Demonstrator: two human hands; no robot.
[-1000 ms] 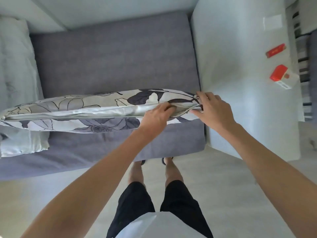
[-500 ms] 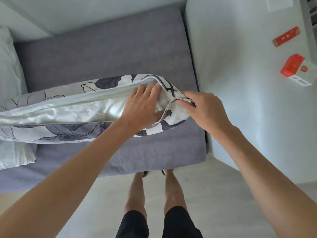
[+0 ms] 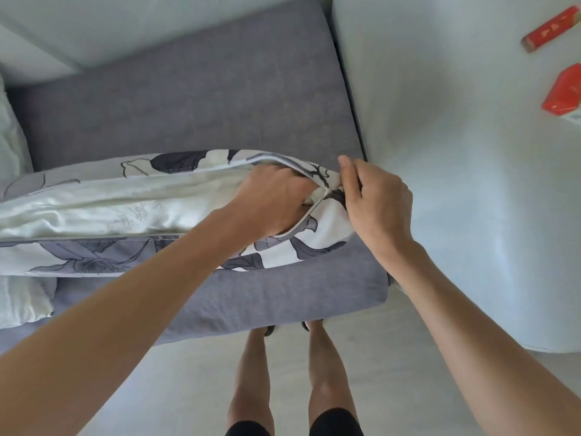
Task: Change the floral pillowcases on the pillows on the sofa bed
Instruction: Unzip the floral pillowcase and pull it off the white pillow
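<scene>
Grey-flowered pillowcase (image 3: 301, 247) gapes over satin pillow (image 3: 125, 209); right hand (image 3: 374, 199) pinches it.

Two hands (image 3: 273, 199) (image 3: 377, 202), two red boxes (image 3: 551, 33) (image 3: 562, 91)

The floral pillowcase (image 3: 301, 247), white with grey and dark leaf prints and grey piping, lay lengthwise across the front of the grey sofa bed (image 3: 195, 99), its long side gaping open. Inside showed the pillow (image 3: 119, 209), shiny cream satin, running off the left edge.
</scene>
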